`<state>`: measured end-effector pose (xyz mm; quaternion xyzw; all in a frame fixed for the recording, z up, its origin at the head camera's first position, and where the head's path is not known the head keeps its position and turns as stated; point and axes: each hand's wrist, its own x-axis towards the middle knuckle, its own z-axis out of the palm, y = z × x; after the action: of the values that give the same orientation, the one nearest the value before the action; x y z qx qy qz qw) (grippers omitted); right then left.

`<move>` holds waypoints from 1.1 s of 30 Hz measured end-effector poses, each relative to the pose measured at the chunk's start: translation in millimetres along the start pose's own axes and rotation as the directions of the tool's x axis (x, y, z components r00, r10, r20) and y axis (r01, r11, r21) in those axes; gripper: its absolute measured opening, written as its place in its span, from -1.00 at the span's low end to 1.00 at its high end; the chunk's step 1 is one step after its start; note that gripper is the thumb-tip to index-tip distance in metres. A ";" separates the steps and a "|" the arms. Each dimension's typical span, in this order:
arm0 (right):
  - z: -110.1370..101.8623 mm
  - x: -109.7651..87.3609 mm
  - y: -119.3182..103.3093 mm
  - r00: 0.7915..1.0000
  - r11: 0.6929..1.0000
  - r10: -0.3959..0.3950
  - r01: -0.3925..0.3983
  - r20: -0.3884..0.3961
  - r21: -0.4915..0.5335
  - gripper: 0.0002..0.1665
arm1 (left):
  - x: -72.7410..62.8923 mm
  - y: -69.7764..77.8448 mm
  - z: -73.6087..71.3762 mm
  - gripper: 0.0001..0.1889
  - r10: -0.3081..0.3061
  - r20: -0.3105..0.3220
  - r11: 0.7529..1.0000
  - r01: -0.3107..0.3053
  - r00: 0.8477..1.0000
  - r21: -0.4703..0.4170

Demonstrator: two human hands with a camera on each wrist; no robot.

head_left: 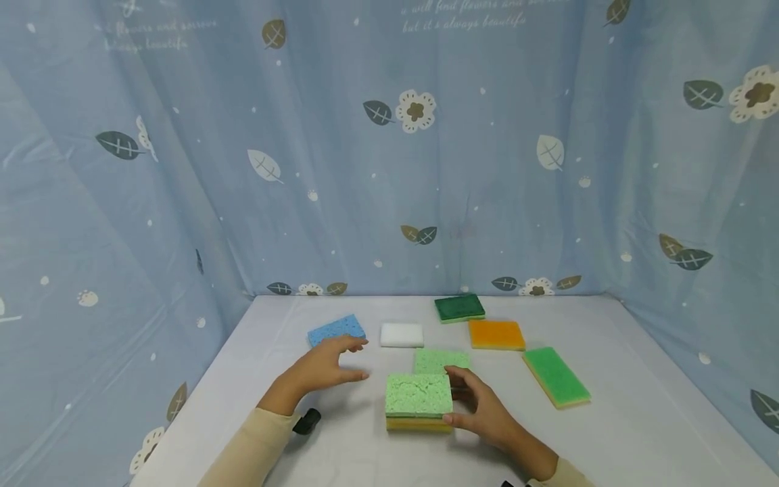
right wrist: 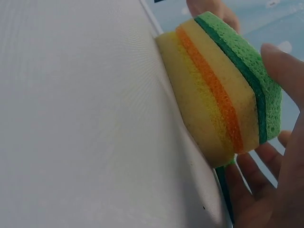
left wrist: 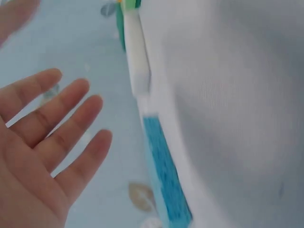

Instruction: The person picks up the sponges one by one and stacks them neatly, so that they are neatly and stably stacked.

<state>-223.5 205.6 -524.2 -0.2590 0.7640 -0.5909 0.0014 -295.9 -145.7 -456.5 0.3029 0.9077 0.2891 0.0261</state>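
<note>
A stack of sponges (head_left: 418, 396) sits near the table's front middle. In the right wrist view its layers show: a light green top (right wrist: 273, 102) over dark green, then cream, orange, yellow and cream. My right hand (head_left: 481, 412) curls round the stack's right end, thumb at the near corner and fingers at the far one; how firmly it grips is hard to see. To the left, my left hand (head_left: 322, 368) hovers over the table, fingers spread and holding nothing. Just beyond it lies a blue sponge (head_left: 337, 329). Behind the stack is a light green sponge (head_left: 442, 360), partly covered.
A white sponge (head_left: 402, 335) lies beyond the stack. Toward the back right are a dark green sponge (head_left: 460, 308), an orange sponge (head_left: 496, 335) and a bright green one (head_left: 556, 377). Blue patterned curtain (head_left: 341, 169) surrounds the white table (head_left: 633, 406).
</note>
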 end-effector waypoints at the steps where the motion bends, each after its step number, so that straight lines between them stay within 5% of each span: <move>1: -0.1 0.0 0.2 1.000 1.000 -0.003 0.003 -0.005 0.010 -0.09 | 1.8 -5.5 -1.6 -0.27 -0.019 -0.026 1.000 0.020 0.999 0.015; 8: -0.3 -1.0 1.6 0.999 0.997 -0.038 0.037 0.008 0.064 -0.14 | 13.6 -36.9 -11.7 -0.26 -0.171 -0.163 0.979 0.186 0.972 0.079; 15: 1.8 -0.2 4.9 0.999 0.996 -0.040 0.037 0.028 0.080 -0.16 | 16.4 -63.3 -18.9 -0.12 -0.277 -0.172 0.952 0.294 0.945 0.083; 24: 2.0 0.3 2.3 1.000 0.997 -0.007 0.006 0.022 0.074 -0.12 | 16.8 -87.9 -24.0 -0.01 -0.344 -0.136 0.929 0.358 0.929 0.090; 33: 1.2 1.5 4.1 0.999 0.998 -0.022 0.020 0.032 0.064 -0.14 | 18.2 -93.9 -24.2 0.01 -0.349 -0.122 0.928 0.361 0.929 0.089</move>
<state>-226.1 204.7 -527.8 -0.2767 0.7419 -0.6106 0.0161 -366.3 -208.7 -484.9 0.1191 0.9622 0.2447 0.0138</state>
